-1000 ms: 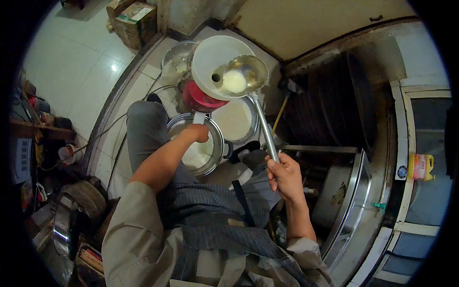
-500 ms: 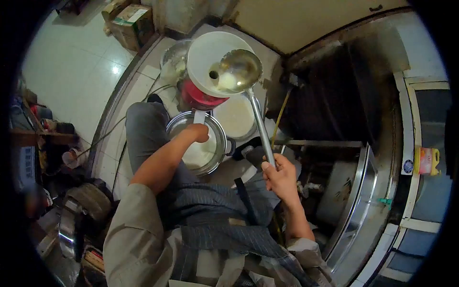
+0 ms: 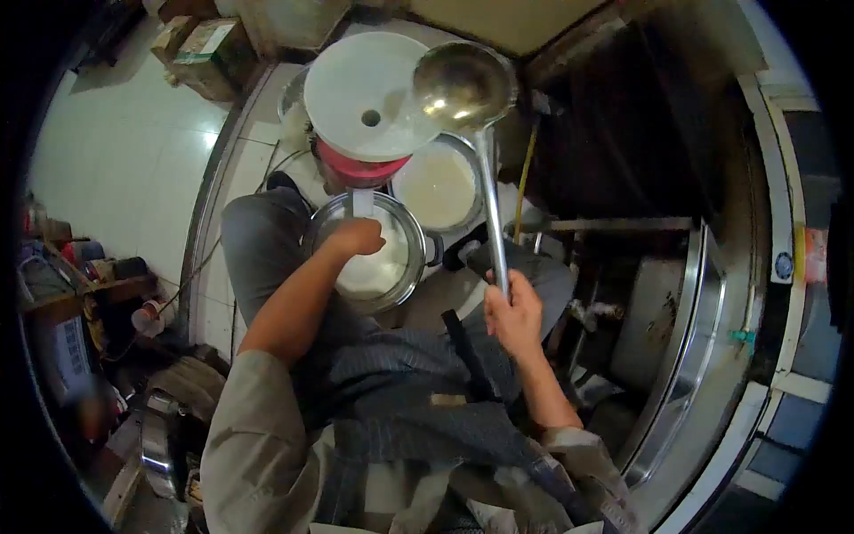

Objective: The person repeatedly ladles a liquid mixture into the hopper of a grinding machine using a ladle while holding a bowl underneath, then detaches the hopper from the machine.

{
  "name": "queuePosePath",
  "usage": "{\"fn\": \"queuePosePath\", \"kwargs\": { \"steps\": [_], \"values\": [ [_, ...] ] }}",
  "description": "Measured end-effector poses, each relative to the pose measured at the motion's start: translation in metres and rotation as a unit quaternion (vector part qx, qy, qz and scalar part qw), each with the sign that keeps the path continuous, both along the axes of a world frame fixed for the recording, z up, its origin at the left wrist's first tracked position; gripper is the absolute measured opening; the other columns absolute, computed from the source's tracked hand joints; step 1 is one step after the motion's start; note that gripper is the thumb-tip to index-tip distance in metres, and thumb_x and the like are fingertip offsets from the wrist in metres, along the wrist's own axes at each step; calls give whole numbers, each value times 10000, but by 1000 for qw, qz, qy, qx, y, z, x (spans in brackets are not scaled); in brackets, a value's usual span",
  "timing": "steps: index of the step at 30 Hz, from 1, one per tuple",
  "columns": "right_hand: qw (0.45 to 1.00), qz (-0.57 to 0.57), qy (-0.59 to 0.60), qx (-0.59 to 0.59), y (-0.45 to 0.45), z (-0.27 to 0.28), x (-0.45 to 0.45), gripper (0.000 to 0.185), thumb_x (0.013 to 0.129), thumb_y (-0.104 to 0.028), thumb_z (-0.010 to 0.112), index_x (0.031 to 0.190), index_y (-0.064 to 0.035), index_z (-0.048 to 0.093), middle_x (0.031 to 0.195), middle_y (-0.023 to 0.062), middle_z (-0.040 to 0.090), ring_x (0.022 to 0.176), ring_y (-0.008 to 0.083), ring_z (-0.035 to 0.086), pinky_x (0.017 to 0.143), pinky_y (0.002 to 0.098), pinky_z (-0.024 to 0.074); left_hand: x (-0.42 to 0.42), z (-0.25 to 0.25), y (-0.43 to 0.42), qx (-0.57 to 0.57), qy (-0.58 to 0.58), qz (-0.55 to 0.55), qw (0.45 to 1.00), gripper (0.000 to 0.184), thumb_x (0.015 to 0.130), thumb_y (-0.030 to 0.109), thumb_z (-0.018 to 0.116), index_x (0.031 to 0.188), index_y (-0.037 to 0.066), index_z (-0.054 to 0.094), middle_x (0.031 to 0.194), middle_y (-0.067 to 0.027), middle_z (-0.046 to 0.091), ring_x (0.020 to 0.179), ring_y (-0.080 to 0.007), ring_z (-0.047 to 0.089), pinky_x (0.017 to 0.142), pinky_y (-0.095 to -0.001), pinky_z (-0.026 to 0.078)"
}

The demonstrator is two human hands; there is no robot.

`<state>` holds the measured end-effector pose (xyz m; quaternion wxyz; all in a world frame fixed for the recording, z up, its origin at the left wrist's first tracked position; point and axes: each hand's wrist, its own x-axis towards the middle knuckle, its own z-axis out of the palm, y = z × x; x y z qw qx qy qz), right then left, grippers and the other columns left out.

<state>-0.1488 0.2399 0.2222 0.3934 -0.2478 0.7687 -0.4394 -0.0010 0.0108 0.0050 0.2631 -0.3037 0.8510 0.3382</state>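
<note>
The person's bare left grip (image 3: pixel 358 238) is curled, its fingertips mostly hidden from me; behind it the bare left forearm (image 3: pixel 298 307) slants back and outward. Right of that grip and farther back, the bare right grip (image 3: pixel 514 319) is clenched, the right forearm (image 3: pixel 547 392) angling outward behind it.

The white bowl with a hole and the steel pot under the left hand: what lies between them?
In the head view, a red part lies between the white bowl and the steel pot, then a pale strip overlapping the pot's rim.
</note>
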Motion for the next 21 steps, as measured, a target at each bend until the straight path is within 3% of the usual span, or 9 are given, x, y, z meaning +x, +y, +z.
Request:
{"fn": "queuePosePath", "kwargs": {
  "steps": [3, 7, 9, 10, 11, 12, 13, 15, 21],
  "values": [
    [997, -52, -38, -36, -10, -37, -18, 191, 886, -150, 603, 1028, -34, 549, 604, 21, 499, 447, 99, 484, 415, 254, 394, -2, -4, 1, 1, 4, -6, 1000, 402, 841, 328, 557, 1065, 8, 651, 1113, -216, 635, 1044, -366, 609, 895, -456, 477],
    [988, -148, -28, 24, -35, -114, -44, 131, 865, -142, 604, 910, -40, 533, 582, 6, 459, 421, 92, 437, 375, 263, 333, -3, -27, -1, 8, 14, -34, 999, 425, 864, 369, 542, 1055, 5, 649, 1109, -223, 632, 1040, -379, 603, 889, -459, 476],
    [976, -88, 177, 94, -22, -234, -94, 168, 840, -187, 629, 901, -41, 573, 647, 78, 579, 526, 186, 579, 458, 335, 434, -3, -28, 0, -15, 46, -62, 997, 412, 876, 365, 534, 1025, 2, 657, 1064, -221, 645, 1013, -380, 611, 878, -463, 479],
    [976, -96, 171, 97, -23, -253, -98, 168, 840, -187, 629, 901, -41, 573, 647, 78, 579, 526, 186, 579, 458, 335, 434, -4, -24, 1, -13, 41, -71, 997, 412, 876, 365, 534, 1025, 2, 657, 1064, -221, 645, 1013, -380, 611, 878, -463, 479],
    [948, -90, 239, 192, -27, -269, -100, 203, 828, -205, 623, 931, -34, 592, 756, 126, 629, 662, 249, 628, 563, 379, 479, -8, -17, 1, -13, 29, -73, 997, 400, 877, 360, 533, 1010, 5, 662, 1038, -215, 653, 996, -377, 616, 867, -465, 482],
    [907, -80, 303, 282, -31, -278, -100, 244, 817, -223, 618, 961, -27, 611, 864, 174, 679, 797, 312, 677, 668, 422, 524, -10, -11, 1, -15, 17, -73, 997, 389, 879, 356, 532, 994, 9, 667, 1013, -209, 660, 978, -375, 622, 857, -468, 485],
    [908, -83, 295, 286, -36, -271, -94, 244, 817, -223, 618, 961, -27, 611, 864, 174, 679, 797, 312, 677, 668, 422, 524, -11, -8, 1, -14, 11, -80, 997, 389, 879, 356, 532, 994, 9, 667, 1013, -209, 660, 978, -375, 622, 857, -468, 485],
    [867, -41, 257, 425, -43, -259, -89, 271, 775, -262, 686, 934, -43, 680, 1001, 157, 691, 968, 323, 669, 805, 413, 544, -13, -3, 2, -11, 21, -66, 998, 382, 881, 362, 528, 983, 23, 671, 997, -198, 664, 958, -364, 629, 845, -473, 486],
    [868, -22, 194, 457, -41, -284, -91, 257, 765, -242, 683, 941, -57, 703, 1048, 138, 687, 970, 313, 672, 805, 414, 548, -21, 7, 8, 0, 42, -64, 997, 374, 885, 374, 518, 1015, 54, 663, 1010, -178, 662, 962, -361, 626, 845, -470, 486]
  ]
}}
